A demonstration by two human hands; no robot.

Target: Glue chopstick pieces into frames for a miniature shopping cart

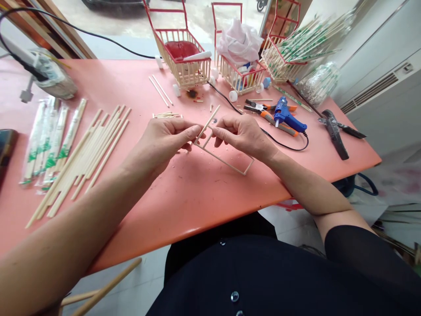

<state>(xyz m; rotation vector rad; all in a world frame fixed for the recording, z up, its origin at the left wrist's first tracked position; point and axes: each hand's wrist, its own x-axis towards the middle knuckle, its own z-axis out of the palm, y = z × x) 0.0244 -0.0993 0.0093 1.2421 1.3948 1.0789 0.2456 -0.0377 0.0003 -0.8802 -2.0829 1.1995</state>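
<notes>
Both my hands hold a small frame of pale wooden sticks [223, 162] just above the pink table. My left hand [173, 140] pinches it at the far-left corner, thumb on top. With thumb and fingers closed, my right hand [235, 134] grips the frame from the other side. One stick juts up and away between the two hands. The frame's near corner hangs free to the right, and part of it is hidden behind my right hand. Several short cut sticks [167, 115] lie behind my left hand.
Loose chopsticks [95, 145] and wrapped chopsticks [49, 136] lie at left. A blue glue gun [287, 116], pliers [263, 112] and black clippers [333, 131] lie at right. Stick-built carts [192, 72] stand along the back of the pink table [184, 206]. A cable crosses behind my right hand.
</notes>
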